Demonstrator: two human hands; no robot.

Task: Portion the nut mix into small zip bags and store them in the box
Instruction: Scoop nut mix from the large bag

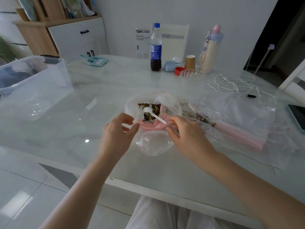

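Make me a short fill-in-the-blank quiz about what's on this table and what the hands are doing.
1. The white spoon lies in the big bag of ____.
2. The cola bottle has a ____ cap.
3. The small zip bag between the left hand and right hand holds ____ nuts so far.
4. The clear storage box stands to the person's ____.

Missing words: nuts; blue; no; left
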